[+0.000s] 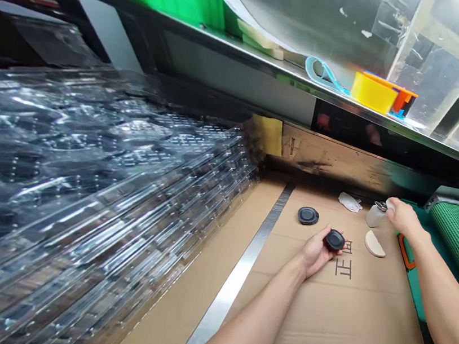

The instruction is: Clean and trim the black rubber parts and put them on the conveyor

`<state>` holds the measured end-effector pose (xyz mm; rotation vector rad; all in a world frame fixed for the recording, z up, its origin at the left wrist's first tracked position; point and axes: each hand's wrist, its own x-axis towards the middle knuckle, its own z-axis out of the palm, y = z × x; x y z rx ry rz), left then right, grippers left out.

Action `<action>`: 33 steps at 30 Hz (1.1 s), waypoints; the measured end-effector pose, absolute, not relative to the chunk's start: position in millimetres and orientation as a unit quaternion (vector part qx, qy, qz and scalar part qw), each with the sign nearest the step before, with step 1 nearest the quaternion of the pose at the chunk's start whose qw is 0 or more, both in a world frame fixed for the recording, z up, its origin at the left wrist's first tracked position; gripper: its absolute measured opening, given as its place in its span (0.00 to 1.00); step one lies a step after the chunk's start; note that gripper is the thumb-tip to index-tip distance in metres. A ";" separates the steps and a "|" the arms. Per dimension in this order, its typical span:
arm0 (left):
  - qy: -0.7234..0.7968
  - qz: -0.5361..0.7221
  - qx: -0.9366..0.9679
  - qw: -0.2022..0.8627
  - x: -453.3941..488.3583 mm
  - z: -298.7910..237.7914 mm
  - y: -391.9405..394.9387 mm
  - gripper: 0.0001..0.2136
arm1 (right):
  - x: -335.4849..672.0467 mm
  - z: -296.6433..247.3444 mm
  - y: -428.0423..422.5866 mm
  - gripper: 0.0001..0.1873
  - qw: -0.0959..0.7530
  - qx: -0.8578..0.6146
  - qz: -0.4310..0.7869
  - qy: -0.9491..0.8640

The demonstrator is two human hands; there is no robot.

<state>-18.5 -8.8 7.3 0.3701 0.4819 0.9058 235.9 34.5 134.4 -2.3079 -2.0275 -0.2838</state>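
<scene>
The black round disc (335, 240) sits in the fingertips of my left hand (314, 255), which is closed on its rim just above the cardboard (319, 321). A second black disc (307, 215) lies near it, to the left and farther from me. The small white bottle (374, 216) stands to the disc's upper right. My right hand (404, 218) is the nearer one there, fingers touching the bottle's top, though I cannot tell whether they grip it.
</scene>
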 end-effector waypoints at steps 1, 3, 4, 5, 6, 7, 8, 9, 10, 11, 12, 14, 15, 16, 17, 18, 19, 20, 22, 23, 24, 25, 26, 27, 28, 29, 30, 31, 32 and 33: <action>0.228 0.429 0.175 0.856 -18.3 7.8 -8.7 0.18 | 238.1 136.5 34.6 0.27 0.041 -0.750 -0.095 -0.654; 0.227 0.425 0.176 0.858 -18.1 8.8 -8.6 0.17 | 242.1 139.3 34.2 0.29 0.055 -0.754 -0.098 -0.648; 0.228 0.425 0.177 0.858 -18.0 9.1 -8.6 0.17 | 243.2 140.1 33.8 0.28 0.052 -0.750 -0.098 -0.653; 0.229 0.426 0.178 0.857 -17.9 9.3 -8.7 0.17 | 243.4 140.6 33.3 0.26 0.043 -0.743 -0.097 -0.661; 0.231 0.427 0.179 0.856 -17.9 9.4 -8.8 0.17 | 242.8 140.9 32.8 0.25 0.031 -0.735 -0.097 -0.670; 0.232 0.427 0.180 0.855 -17.8 9.3 -8.9 0.17 | 241.6 141.1 32.6 0.25 0.019 -0.730 -0.101 -0.676; 0.232 0.428 0.182 0.855 -17.7 9.2 -9.0 0.17 | 239.9 141.3 32.8 0.25 0.006 -0.727 -0.106 -0.678; 0.231 0.428 0.183 0.855 -17.7 9.1 -9.1 0.17 | 238.0 141.5 33.5 0.25 -0.007 -0.727 -0.112 -0.677; 0.230 0.428 0.183 0.855 -17.6 9.0 -9.1 0.17 | 236.2 141.7 34.8 0.25 -0.021 -0.729 -0.116 -0.674; 0.230 0.428 0.184 0.854 -17.5 9.0 -9.1 0.17 | 234.7 142.0 36.7 0.25 -0.033 -0.732 -0.117 -0.670; 0.230 0.429 0.185 0.854 -17.5 9.1 -9.2 0.17 | 233.5 142.1 39.3 0.25 -0.042 -0.736 -0.113 -0.666; 0.234 0.432 0.185 0.851 -17.7 9.7 -9.3 0.17 | 232.9 142.3 46.0 0.25 -0.051 -0.745 -0.094 -0.658; 0.235 0.432 0.186 0.851 -17.9 10.2 -9.4 0.17 | 233.4 142.4 49.7 0.24 -0.050 -0.752 -0.079 -0.653; 0.237 0.431 0.186 0.850 -18.1 10.7 -9.6 0.16 | 234.5 142.9 53.1 0.24 -0.047 -0.758 -0.063 -0.648; 0.239 0.431 0.186 0.850 -18.4 11.3 -9.8 0.16 | 236.1 143.8 56.0 0.24 -0.043 -0.763 -0.048 -0.643; 0.240 0.430 0.186 0.850 -18.7 11.8 -10.1 0.16 | 238.0 145.4 58.0 0.23 -0.039 -0.765 -0.034 -0.642; 0.241 0.429 0.186 0.851 -19.1 12.2 -10.3 0.16 | 239.9 147.6 58.6 0.23 -0.036 -0.765 -0.024 -0.642; 0.242 0.429 0.185 0.850 -19.3 12.6 -10.5 0.16 | 241.4 150.1 57.4 0.22 -0.030 -0.764 -0.021 -0.644; 0.238 0.431 0.183 0.851 -19.7 12.9 -10.7 0.16 | 240.6 154.1 49.0 0.22 0.010 -0.762 -0.038 -0.647; 0.232 0.432 0.182 0.852 -19.7 12.8 -10.6 0.16 | 237.0 154.1 41.8 0.22 0.053 -0.757 -0.051 -0.649; 0.226 0.434 0.180 0.853 -19.6 12.5 -10.4 0.16 | 230.6 151.8 32.7 0.22 0.112 -0.745 -0.062 -0.655; 0.220 0.436 0.177 0.854 -19.4 12.1 -10.1 0.16 | 221.2 146.6 22.1 0.22 0.184 -0.725 -0.061 -0.661; 0.215 0.438 0.175 0.855 -19.1 11.6 -9.7 0.17 | 208.9 138.0 10.6 0.22 0.255 -0.696 -0.043 -0.670; 0.212 0.440 0.171 0.856 -18.8 10.9 -9.2 0.17 | 194.2 126.4 -1.4 0.21 0.324 -0.661 -0.008 -0.677; 0.210 0.443 0.165 0.856 -18.3 10.2 -8.7 0.18 | 177.8 112.2 -13.1 0.21 0.372 -0.634 0.044 -0.677; 0.209 0.449 0.159 0.854 -17.7 9.4 -8.3 0.18 | 160.8 96.5 -23.9 0.22 0.394 -0.617 0.102 -0.674; 0.210 0.458 0.152 0.850 -17.1 8.7 -8.1 0.18 | 144.2 80.5 -33.0 0.21 0.400 -0.611 0.155 -0.665; 0.213 0.467 0.144 0.846 -16.3 8.1 -8.0 0.18 | 129.0 65.4 -40.2 0.20 0.403 -0.612 0.183 -0.655; 0.217 0.477 0.137 0.841 -15.3 7.5 -8.2 0.18 | 116.2 52.2 -45.1 0.19 0.399 -0.610 0.187 -0.658; 0.220 0.485 0.133 0.836 -14.1 7.0 -8.6 0.18 | 106.5 41.5 -47.8 0.18 0.392 -0.610 0.175 -0.666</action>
